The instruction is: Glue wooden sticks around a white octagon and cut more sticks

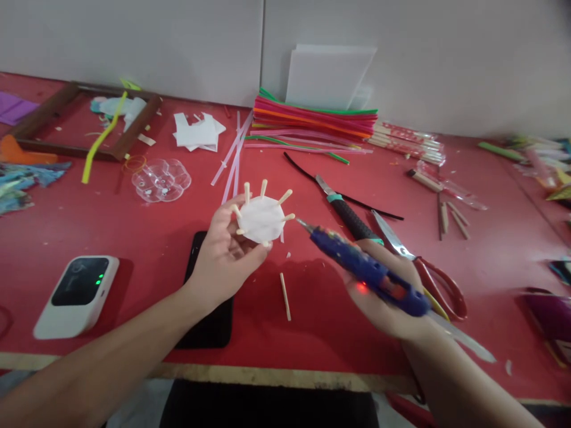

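Note:
My left hand (227, 252) holds up a round white disc (262, 219) with several short wooden sticks standing around its rim. In my right hand (386, 291) is a blue glue gun (361, 264), a red light glowing on its side and a clear glue stick poking out of its back. The gun's metal nozzle points at the disc's right side, close to one stick. On the table below lies a loose wooden stick (285, 296). A black phone (209, 315) is partly hidden under my left hand and forearm.
Red-handled scissors (439, 285) and black-handled pliers (350, 217) lie beyond my right hand. A bundle of coloured pipe cleaners (312, 122) is at the back. To the left are a white device (75, 297), a clear flower-shaped case (161, 180) and a brown frame (66, 148).

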Motion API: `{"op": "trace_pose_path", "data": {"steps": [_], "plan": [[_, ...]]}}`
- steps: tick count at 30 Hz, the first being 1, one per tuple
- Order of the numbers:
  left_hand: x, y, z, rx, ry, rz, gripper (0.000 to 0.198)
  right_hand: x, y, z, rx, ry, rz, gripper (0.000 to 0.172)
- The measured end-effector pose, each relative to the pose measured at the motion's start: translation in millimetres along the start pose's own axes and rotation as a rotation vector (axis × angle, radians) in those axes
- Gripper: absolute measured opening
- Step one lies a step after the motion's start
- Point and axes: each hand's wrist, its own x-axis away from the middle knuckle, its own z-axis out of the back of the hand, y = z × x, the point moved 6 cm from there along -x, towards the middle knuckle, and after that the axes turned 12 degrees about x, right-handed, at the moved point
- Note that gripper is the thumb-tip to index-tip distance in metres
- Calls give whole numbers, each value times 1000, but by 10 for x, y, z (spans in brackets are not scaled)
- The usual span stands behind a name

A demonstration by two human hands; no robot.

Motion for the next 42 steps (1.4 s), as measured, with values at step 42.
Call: {"op": "trace_pose_path", "data": {"steps": [42], "plan": [[96, 27, 5, -198, -45, -401, 61, 44, -150, -150, 110, 102, 220, 10]]}}
